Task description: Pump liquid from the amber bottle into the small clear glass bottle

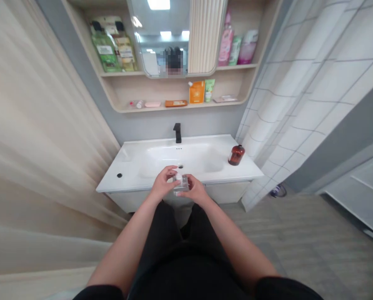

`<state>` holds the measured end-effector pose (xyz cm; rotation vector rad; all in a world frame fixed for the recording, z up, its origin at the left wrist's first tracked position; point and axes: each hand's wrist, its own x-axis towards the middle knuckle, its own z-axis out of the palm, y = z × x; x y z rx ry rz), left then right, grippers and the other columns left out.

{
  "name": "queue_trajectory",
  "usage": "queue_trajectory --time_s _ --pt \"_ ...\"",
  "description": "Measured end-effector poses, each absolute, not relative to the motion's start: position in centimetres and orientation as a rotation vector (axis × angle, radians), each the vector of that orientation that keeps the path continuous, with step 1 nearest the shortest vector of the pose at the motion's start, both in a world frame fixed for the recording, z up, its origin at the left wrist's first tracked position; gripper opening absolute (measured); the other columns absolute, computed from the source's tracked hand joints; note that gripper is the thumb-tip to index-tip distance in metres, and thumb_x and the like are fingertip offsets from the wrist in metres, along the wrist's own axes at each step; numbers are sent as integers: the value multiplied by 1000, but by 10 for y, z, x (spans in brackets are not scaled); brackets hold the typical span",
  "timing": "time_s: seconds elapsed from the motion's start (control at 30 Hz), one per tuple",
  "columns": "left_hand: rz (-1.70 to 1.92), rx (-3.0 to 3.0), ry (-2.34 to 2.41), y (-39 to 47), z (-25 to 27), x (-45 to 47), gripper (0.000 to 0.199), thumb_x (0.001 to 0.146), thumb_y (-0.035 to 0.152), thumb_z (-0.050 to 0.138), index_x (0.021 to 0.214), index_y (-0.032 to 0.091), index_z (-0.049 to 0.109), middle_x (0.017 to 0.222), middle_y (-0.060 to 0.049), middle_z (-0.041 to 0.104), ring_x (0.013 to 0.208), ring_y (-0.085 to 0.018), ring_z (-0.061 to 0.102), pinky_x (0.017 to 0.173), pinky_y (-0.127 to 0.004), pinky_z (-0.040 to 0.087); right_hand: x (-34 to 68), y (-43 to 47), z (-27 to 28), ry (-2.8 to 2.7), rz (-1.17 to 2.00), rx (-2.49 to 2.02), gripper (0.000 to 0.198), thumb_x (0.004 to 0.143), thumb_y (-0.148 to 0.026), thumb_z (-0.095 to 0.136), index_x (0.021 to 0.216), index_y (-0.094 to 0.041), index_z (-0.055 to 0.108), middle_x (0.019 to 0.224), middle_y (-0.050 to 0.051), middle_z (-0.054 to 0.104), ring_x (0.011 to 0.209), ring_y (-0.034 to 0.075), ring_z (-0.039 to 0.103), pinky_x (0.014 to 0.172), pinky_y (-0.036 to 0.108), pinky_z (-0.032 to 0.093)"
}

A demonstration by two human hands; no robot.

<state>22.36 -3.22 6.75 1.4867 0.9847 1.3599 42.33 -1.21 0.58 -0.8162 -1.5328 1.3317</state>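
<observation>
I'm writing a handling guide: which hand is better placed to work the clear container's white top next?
Probably the left hand: its fingers are right by the white top, while the right hand holds the clear container from the other side.

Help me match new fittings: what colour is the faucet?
The faucet is black, seen best in the head view, the only one.

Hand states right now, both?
Left hand: closed around the white top of the clear container.
Right hand: closed, holding the clear container by its side.
</observation>
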Motion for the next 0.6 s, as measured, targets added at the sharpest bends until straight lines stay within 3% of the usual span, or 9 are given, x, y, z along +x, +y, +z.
queue_trajectory --time_s 0.07,0.2,0.37,0.6 --pt "1372 1532 1011 -33 70 224 76 70 38 100 138 24 68 112 -5 77 110 -25 75 109 -43 55 422 -13 5 -1543 1336 -822 85 53 -48 108 123 -27 66 117 3 77 104 27 74 96 41 61" --pt "1302 1549 961 -36 72 225 74 79 39 95 145 24 65 113 -8 79 118 -27 74 112 -45 54 421 -16 4 -1530 1364 -800 87 53 -45 109 126 -27 66 125 5 77 110 29 74 101 44 60" --pt "1494 1557 1211 -36 71 233 55 76 36 95 125 23 74 95 -2 74 93 -21 72 96 -38 57 420 -18 3 -1541 1345 -876 82 52 -41 109 122 -26 68 114 6 79 106 32 74 95 44 62" --pt "1557 1613 1370 -47 97 225 38 84 40 89 117 23 82 108 -7 85 86 -22 75 87 -39 62 419 -17 -2 -1522 1347 -856 84 52 -44 108 123 -26 67 115 4 78 103 29 76 98 43 62"
